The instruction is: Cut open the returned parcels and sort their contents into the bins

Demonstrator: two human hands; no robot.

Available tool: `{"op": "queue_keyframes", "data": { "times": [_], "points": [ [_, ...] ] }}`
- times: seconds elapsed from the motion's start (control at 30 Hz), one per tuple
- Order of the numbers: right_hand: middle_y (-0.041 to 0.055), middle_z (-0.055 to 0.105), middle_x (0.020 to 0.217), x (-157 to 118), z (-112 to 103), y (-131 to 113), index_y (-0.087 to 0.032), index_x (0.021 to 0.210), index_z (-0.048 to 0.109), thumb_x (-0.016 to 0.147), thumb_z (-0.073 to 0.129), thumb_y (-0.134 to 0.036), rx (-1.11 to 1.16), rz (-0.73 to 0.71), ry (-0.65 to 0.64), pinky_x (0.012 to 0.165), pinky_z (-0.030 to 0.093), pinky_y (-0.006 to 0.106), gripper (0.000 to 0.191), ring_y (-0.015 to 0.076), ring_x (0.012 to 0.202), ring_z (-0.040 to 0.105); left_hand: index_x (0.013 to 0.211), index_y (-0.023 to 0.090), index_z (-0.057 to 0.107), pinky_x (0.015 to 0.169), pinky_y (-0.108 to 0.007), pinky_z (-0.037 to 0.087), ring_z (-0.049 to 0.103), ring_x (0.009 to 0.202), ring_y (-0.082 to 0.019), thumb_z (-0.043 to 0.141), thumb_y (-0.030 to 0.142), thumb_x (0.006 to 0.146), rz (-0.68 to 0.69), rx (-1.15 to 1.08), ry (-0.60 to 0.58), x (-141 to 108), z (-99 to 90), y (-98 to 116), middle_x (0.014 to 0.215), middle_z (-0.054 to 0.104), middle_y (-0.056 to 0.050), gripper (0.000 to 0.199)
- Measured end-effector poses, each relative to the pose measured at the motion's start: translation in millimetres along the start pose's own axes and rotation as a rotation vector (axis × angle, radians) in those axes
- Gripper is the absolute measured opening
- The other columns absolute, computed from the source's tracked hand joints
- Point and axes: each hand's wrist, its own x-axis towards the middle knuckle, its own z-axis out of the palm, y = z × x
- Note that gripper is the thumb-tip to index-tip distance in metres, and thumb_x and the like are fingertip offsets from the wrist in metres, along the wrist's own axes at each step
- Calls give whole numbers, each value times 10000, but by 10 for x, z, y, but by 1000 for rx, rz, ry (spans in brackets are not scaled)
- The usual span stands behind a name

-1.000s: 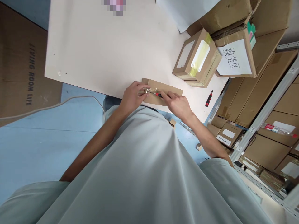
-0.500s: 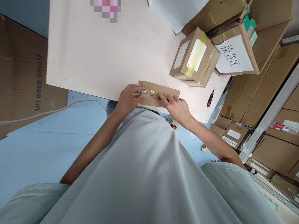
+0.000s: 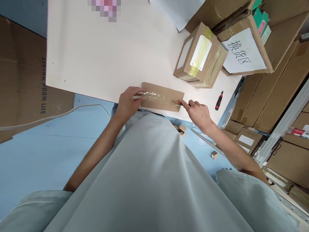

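Observation:
A flat brown cardboard box (image 3: 160, 90) with clear tape along its middle lies at the near edge of the white table (image 3: 108, 58). My left hand (image 3: 129, 101) grips its left end, thumb and fingers on the cardboard. In my right hand (image 3: 198, 112) is a red and black utility knife (image 3: 180, 103), its tip at the tape near the box's right end; the palm side is hidden. A second red and black cutter (image 3: 219, 101) lies on the table to the right of that hand.
A taped carton (image 3: 210, 69) and an open carton with a handwritten sheet (image 3: 243, 53) stand at the back right. Shelves hold boxes (image 3: 292, 158) on the right. A big carton (image 3: 21, 77) and a white cable (image 3: 62, 112) are at the left.
My right hand has moved right with the knife, from the middle of the box to its right end. My left hand still grips the left end.

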Motion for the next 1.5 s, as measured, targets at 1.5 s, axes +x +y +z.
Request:
{"op": "queue_keyframes", "data": {
  "times": [1.5],
  "points": [
    [136, 769, 1240, 392, 810, -160, -230, 1529, 557, 1174, 146, -590, 1125, 318, 698, 945, 573, 375, 652, 281, 1078, 724, 1372, 195, 738, 842, -328, 597, 718, 930, -199, 718, 312, 865, -66, 290, -6, 263, 295, -177, 1255, 785, -115, 520]
  ]
}}
